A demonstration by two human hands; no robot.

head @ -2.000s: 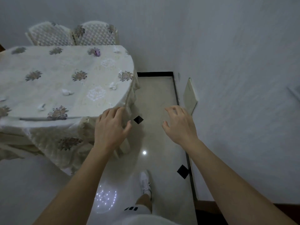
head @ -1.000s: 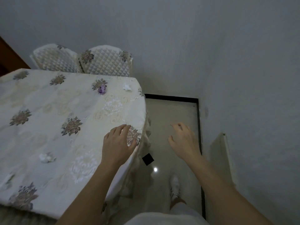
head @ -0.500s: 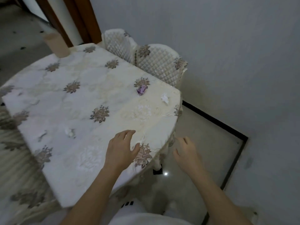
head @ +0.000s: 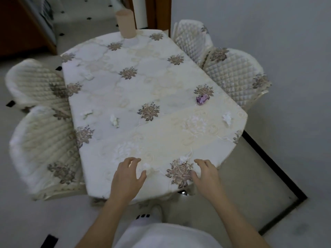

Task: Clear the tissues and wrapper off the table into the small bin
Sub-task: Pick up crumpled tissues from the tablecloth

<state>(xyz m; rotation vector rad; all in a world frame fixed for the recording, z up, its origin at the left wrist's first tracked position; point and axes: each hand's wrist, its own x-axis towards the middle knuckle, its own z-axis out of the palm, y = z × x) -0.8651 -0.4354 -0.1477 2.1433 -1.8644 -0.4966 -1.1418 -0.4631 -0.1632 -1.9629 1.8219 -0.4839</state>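
Table (head: 161,77) w/ blurry pale tissues (head: 114,120), wrapper (head: 202,100)

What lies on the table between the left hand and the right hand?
In the head view, a small crumpled tissue lies between the left hand and the right hand, beside a brown flower print on the tablecloth.

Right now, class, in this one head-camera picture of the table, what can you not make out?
Head view:
1. Inside of the beige cylinder at the table's far end: its own wall hides it.
2. The pale scraps near the left edge: blur; tissue or pattern, unclear.
3. Whether the left hand touches the small tissue beside its thumb: too small.
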